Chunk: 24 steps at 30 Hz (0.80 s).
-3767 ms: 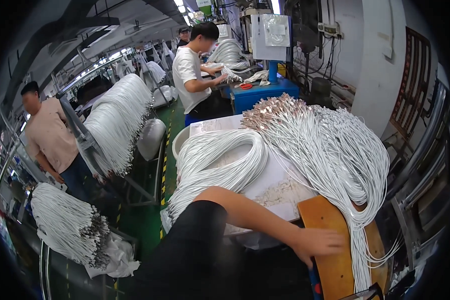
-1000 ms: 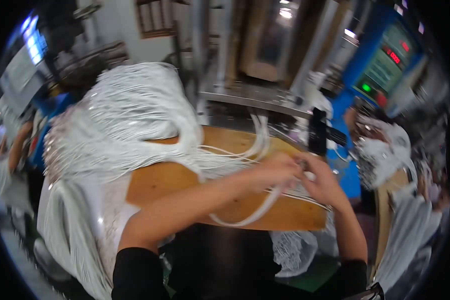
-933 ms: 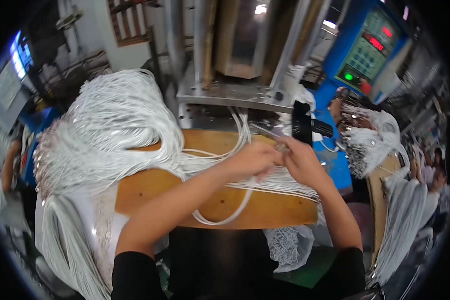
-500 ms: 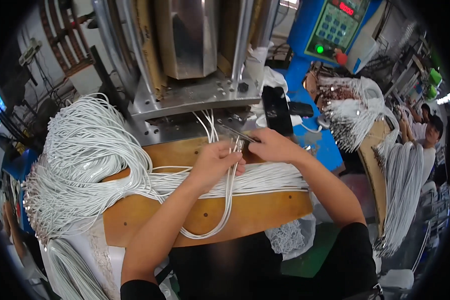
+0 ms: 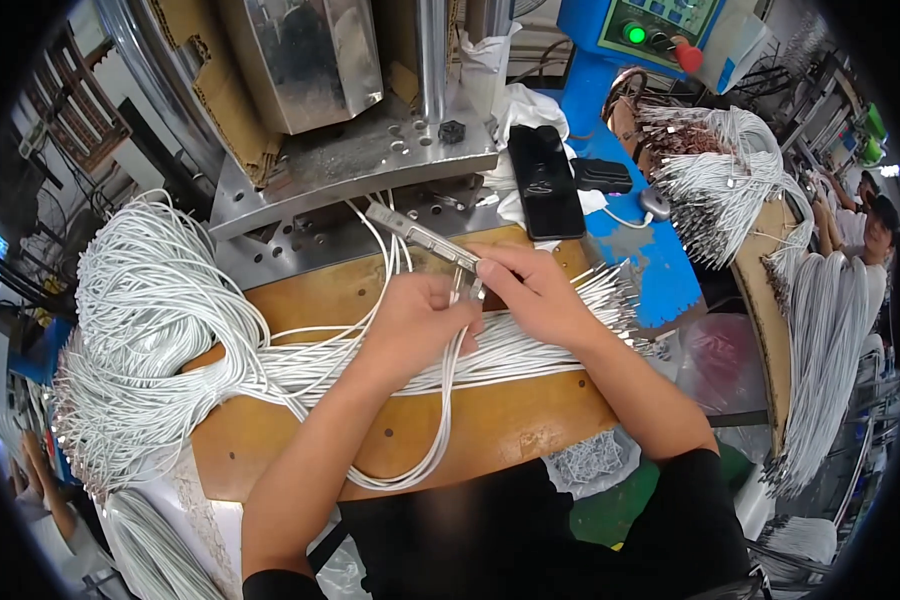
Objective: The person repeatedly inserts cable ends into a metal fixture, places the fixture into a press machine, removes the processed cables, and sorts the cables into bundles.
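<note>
My right hand (image 5: pixel 538 295) is closed on one end of a slotted flat metal bar (image 5: pixel 415 232), which slants up and left toward the press. Beside it, my left hand (image 5: pixel 420 320) pinches several white cables (image 5: pixel 447 400) near their ends, just under the bar's lower end. Those cables loop down over the front of the wooden board (image 5: pixel 490 430). Whether their ends sit in the bar is hidden by my fingers. Behind my hands, a bundle of white cables (image 5: pixel 530 350) lies across the board, and a few cables reach up toward the press plate.
The press's thick metal plate (image 5: pixel 360 155) overhangs the board's far side. A large cable heap (image 5: pixel 160 290) stands at left. A black phone (image 5: pixel 547 185) and a mouse (image 5: pixel 654 204) rest at right, by a blue stand (image 5: pixel 610 150). A bag of small white pieces (image 5: pixel 590 462) sits below.
The view has shifted, with the press and control box now higher in the picture. The metal bar has turned from nearly edge-on to show its slotted broad face. Both hands keep their hold.
</note>
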Tool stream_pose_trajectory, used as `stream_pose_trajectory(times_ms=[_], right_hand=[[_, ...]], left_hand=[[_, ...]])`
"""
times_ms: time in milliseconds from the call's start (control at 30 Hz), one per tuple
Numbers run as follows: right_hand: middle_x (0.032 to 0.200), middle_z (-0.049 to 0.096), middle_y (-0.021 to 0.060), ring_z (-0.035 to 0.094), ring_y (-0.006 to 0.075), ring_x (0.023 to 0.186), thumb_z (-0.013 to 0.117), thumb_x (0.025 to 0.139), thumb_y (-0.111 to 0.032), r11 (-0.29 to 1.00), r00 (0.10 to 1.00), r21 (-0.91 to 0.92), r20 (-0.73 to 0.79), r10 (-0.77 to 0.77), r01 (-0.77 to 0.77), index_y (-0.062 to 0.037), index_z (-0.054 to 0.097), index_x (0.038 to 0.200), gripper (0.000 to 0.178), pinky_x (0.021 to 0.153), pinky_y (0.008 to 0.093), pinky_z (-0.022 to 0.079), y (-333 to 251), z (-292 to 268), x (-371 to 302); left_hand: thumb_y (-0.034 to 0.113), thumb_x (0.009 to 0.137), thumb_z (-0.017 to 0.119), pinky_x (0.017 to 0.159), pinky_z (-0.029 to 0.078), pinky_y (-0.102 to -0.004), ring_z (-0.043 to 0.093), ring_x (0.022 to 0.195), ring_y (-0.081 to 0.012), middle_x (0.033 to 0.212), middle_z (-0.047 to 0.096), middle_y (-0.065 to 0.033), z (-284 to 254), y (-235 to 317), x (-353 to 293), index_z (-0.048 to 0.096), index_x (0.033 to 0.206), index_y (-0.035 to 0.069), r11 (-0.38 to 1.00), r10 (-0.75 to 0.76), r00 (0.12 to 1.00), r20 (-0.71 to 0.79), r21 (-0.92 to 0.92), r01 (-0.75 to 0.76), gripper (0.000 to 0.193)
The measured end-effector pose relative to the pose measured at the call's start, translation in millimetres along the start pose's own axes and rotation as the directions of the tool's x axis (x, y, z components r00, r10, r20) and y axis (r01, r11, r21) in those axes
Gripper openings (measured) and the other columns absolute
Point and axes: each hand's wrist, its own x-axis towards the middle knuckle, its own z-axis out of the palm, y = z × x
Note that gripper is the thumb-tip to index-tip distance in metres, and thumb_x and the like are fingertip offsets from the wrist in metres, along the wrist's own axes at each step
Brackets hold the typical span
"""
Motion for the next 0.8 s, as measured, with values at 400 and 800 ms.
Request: stream_pose_trajectory(times_ms=[400, 800], right_hand=[[0.074, 0.057, -0.0029, 0.046, 0.0040, 0.069, 0.053, 0.097, -0.014, 0.996, 0.995, -0.020, 0.031, -0.090, 0.090, 0.0036, 0.065, 0.091, 0.022, 0.059, 0.0230, 0.038, 6.8, -6.0, -4.5], [0.079, 0.065, 0.0000, 0.055, 0.0043, 0.069, 0.069, 0.085, -0.010, 0.994, 0.998, -0.098, 0.026, 0.053, -0.050, 0.0041, 0.068, 0.096, 0.018, 0.061, 0.0196, 0.045, 10.7, -15.1, -5.5]], left_hand=[[0.009, 0.091, 0.059, 0.048, 0.047, -0.0256, 0.057, 0.051, -0.0136, 0.068, 0.063, -0.0084, 2.4, 2.6, -5.2, 0.062, 0.087, -0.005, 0.999, 0.040, 0.999, -0.030, 0.015, -0.040, 0.015], [0.010, 0.092, 0.060, 0.048, 0.048, -0.0264, 0.058, 0.052, -0.0137, 0.067, 0.062, -0.0089, 0.6, -7.0, -8.4, 0.061, 0.085, -0.005, 0.983, 0.157, 0.970, -0.185, -0.065, -0.171, 0.017]])
